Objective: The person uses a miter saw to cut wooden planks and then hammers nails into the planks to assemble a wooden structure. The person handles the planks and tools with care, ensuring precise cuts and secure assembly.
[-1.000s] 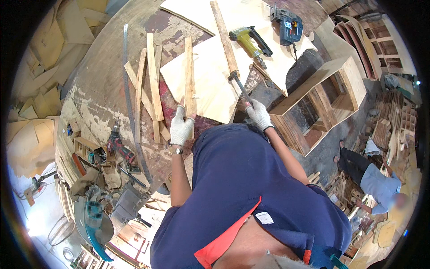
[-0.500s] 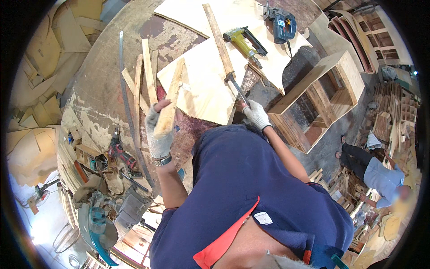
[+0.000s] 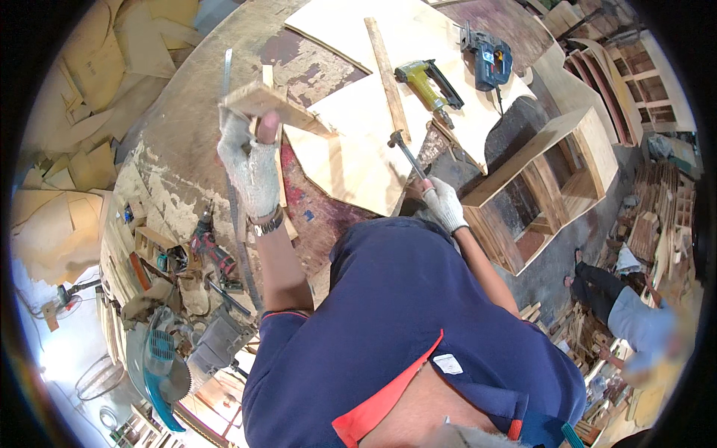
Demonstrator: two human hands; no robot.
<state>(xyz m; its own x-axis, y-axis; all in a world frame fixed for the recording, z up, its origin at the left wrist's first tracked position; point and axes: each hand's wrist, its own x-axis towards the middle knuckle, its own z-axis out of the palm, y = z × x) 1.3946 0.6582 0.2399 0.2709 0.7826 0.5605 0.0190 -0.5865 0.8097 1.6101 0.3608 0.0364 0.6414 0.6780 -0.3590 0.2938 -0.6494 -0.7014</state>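
Note:
My left hand (image 3: 250, 168), in a white knit glove with bare fingertips showing, is closed around a short wooden strip (image 3: 276, 103). The strip is raised above the table, tilted, with its far end pointing right over the plywood sheet (image 3: 351, 160). In my gloved right hand (image 3: 444, 205) is the handle of a hammer (image 3: 405, 151). Its head lies near the lower end of a long wooden strip (image 3: 385, 78) resting on the plywood; I cannot tell if they touch. A yellow-green air stapler (image 3: 427, 86) and a blue jigsaw (image 3: 488, 61) lie further right.
An open wooden cabinet frame (image 3: 541, 187) stands at the right. Left are a metal strip (image 3: 233, 201), a red-black drill (image 3: 209, 246) and a teal circular saw (image 3: 159, 358). A person (image 3: 631, 310) is at the far right. Yellowish sheet offcuts (image 3: 82, 67) lie far left.
My left hand has moved away from my body and turned the short strip from pointing away to pointing right. The hammer stays in my right hand. The whole view has shifted slightly.

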